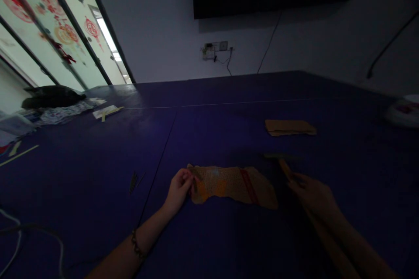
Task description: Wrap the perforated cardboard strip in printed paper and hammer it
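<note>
A torn strip of brown cardboard (225, 183) with a red stripe lies on the dark blue surface in front of me. My left hand (180, 187) rests at its left end, thumb and fingers pinched together over the cardboard; what they pinch is too small and dark to make out. In my right hand (314, 196) is a hammer (284, 168), gripped round its long wooden handle. The hammer's dark head is off the right end of the cardboard, a little beyond it. Several thin dark sticks like nails (134, 183) lie left of my left hand.
A folded piece of cardboard (290, 127) lies farther back on the blue surface (212, 135). Cables (60, 248) curve at the lower left. A black bundle (52, 96), papers (106, 112) and yellowish strips (19, 155) sit at the far left. A pale bag (404, 113) is at the right edge.
</note>
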`<action>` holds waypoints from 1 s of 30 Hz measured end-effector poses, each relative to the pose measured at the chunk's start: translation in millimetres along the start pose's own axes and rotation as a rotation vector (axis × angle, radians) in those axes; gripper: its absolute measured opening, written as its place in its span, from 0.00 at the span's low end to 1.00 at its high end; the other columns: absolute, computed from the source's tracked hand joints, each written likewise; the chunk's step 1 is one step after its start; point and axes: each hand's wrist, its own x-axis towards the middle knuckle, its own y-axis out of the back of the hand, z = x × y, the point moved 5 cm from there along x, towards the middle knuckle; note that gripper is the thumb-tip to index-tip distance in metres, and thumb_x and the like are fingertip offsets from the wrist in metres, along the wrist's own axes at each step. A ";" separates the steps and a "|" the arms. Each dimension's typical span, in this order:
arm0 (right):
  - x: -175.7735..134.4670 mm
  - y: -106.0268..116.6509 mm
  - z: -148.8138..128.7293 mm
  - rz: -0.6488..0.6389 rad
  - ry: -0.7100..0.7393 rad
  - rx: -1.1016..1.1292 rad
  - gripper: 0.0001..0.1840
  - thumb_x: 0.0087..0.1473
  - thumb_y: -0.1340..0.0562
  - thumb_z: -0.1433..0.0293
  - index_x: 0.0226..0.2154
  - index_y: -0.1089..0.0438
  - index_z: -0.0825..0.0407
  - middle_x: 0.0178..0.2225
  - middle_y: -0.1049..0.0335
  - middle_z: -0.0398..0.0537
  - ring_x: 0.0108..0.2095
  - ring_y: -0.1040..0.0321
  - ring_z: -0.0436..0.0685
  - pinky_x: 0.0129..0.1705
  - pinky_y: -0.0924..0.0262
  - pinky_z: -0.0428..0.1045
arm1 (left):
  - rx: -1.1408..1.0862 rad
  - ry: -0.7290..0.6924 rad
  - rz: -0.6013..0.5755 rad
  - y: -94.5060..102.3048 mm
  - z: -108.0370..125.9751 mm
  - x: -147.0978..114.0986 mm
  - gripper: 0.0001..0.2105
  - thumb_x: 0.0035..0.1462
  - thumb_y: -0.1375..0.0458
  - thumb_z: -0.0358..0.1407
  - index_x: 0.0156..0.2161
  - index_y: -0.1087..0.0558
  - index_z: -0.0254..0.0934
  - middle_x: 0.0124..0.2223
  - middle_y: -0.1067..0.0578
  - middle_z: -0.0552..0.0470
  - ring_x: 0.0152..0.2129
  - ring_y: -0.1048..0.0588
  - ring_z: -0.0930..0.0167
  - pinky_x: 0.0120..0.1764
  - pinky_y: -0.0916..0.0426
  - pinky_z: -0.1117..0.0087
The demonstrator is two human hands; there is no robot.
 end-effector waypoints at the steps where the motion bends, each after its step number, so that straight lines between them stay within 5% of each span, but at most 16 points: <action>1: -0.1 -0.2 0.2 -0.050 -0.022 -0.015 0.26 0.43 0.46 0.59 0.40 0.31 0.61 0.28 0.26 0.55 0.28 0.29 0.62 0.29 0.37 0.52 | 0.005 0.011 -0.008 0.3 -2.1 -0.8 0.12 0.45 0.44 0.40 0.29 0.41 0.35 0.26 0.28 0.54 0.12 0.37 0.81 0.16 0.43 0.78; 14: -5.0 15.6 -9.7 -0.097 0.027 -0.149 0.22 0.42 0.44 0.61 0.39 0.30 0.56 0.32 0.26 0.51 0.32 0.30 0.63 0.32 0.37 0.51 | 0.036 0.062 -0.041 2.4 1.9 -5.8 0.11 0.40 0.41 0.35 0.31 0.33 0.32 0.27 0.27 0.52 0.14 0.36 0.80 0.19 0.42 0.77; 18: -4.2 11.5 -9.4 -0.099 0.080 -0.163 0.24 0.44 0.46 0.61 0.41 0.31 0.57 0.36 0.27 0.54 0.34 0.31 0.62 0.34 0.38 0.52 | 0.138 0.041 -0.041 1.9 4.0 -5.5 0.09 0.40 0.41 0.37 0.26 0.29 0.32 0.18 0.31 0.56 0.14 0.36 0.79 0.19 0.42 0.77; 30: -3.6 7.6 -17.6 -0.118 0.160 -0.229 0.24 0.46 0.49 0.61 0.39 0.31 0.61 0.31 0.31 0.58 0.31 0.33 0.61 0.34 0.40 0.51 | 0.199 0.010 -0.014 4.7 -6.8 -0.8 0.07 0.37 0.39 0.36 0.24 0.26 0.33 0.20 0.29 0.54 0.15 0.36 0.78 0.21 0.40 0.75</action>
